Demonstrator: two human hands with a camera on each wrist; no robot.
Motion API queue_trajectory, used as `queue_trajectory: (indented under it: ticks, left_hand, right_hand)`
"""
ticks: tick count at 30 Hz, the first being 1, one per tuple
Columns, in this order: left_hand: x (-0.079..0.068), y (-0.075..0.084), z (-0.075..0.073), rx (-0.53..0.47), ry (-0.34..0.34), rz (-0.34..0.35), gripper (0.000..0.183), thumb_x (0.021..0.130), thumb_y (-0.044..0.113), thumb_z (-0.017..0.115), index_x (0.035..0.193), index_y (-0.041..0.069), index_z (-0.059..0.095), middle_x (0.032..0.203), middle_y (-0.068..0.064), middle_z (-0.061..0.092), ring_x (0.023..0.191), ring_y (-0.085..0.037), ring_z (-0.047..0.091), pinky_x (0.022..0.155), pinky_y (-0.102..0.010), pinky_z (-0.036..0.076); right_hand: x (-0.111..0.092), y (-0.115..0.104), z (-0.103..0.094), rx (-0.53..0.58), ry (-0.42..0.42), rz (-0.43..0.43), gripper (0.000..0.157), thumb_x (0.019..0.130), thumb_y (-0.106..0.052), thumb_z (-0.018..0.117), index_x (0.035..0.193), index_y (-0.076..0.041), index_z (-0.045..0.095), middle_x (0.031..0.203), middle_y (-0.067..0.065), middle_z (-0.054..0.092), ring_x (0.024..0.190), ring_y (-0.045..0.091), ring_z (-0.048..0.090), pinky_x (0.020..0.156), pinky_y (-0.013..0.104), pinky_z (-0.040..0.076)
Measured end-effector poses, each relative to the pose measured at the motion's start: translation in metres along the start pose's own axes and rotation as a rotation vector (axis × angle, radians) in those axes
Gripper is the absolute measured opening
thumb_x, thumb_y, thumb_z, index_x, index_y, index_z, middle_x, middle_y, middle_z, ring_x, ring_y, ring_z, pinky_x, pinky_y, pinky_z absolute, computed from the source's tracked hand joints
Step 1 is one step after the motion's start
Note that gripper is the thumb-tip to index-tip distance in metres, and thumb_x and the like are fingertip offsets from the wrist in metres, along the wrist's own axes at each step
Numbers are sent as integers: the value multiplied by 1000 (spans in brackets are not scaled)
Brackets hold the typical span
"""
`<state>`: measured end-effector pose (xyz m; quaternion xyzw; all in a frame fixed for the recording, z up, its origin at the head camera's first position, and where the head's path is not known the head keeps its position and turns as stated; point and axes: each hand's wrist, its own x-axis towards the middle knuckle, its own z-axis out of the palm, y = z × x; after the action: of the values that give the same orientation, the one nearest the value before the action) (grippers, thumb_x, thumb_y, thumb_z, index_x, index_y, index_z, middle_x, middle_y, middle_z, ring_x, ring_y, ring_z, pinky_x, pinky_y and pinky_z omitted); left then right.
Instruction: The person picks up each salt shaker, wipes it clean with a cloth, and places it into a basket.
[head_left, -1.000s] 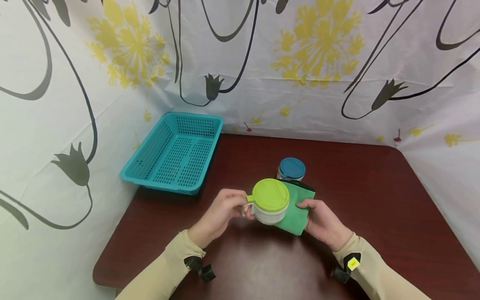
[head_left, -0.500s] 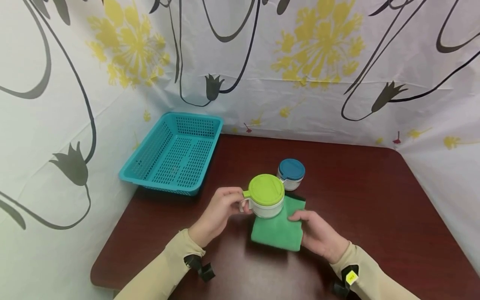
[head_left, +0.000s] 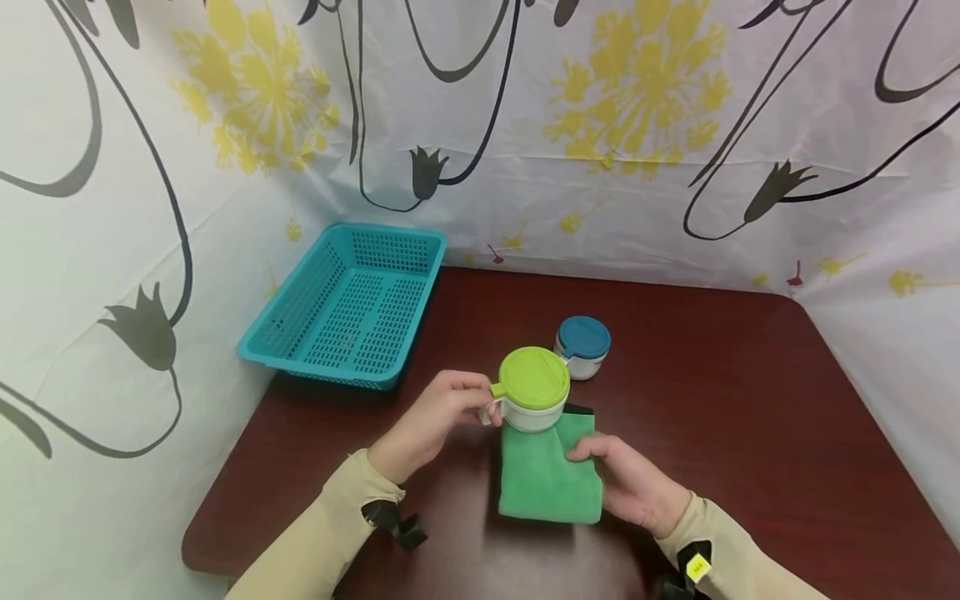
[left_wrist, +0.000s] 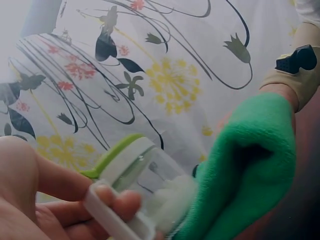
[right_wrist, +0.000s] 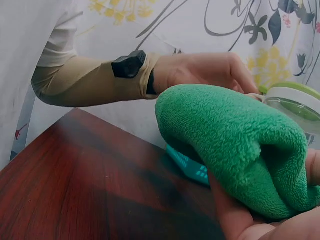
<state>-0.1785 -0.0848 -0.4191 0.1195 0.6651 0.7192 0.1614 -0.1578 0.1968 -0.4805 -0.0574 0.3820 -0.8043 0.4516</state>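
Note:
My left hand grips the handle of a clear seasoning jar with a lime-green flip lid and a white rim. In the left wrist view, fingers pass through the jar's white handle, and something whitish shows low in the clear body. A folded green towel with a dark strip at its far edge is held by my right hand, thumb on top and the other fingers underneath. The towel lies right up against the jar's lower side. In the right wrist view, its plush folds hide part of the jar.
Behind the held jar, a similar jar with a blue lid stands on the dark red-brown table. A turquoise perforated basket sits at the back left. Flower-patterned white curtains surround the table's back and sides.
The towel has swung leftward and toward me, from the jar's right side to in front of and below it. The right hand has come nearer; the jar has shifted slightly up and left.

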Motion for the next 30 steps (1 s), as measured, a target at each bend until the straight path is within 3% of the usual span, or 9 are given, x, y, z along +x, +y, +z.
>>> queue_trajectory:
  ticks: [7,15,23,30]
  left_hand:
    - [1,9,-2,82,-73,-6,18,92,2,56,82,-11,66,78,-15,68,80,-29,65,80,-46,54]
    - [1,21,-3,11,-106,-8,20,93,0,54,91,-17,65,80,-14,68,83,-26,65,83,-43,56]
    - [8,52,-15,49,-97,26,19,93,0,55,91,-15,66,82,-15,69,86,-27,66,83,-43,56]
    - [20,85,-39,103,-53,48,19,94,0,55,91,-14,67,84,-17,69,86,-30,66,83,-41,57]
  right_hand:
    - [-3,-3,-1,-15,27,-16,37,96,-2,44,132,-4,54,127,9,62,118,22,59,103,40,45]
    - [-10,-8,2,-32,-8,-67,33,97,1,41,125,-5,59,121,6,64,112,20,61,99,38,47]
    - [-21,-19,2,-60,30,-154,37,95,4,41,127,-7,58,120,5,63,109,20,60,98,38,47]
    - [-40,-26,-9,-64,39,-206,40,96,6,36,128,-6,58,121,5,63,110,21,60,99,40,47]
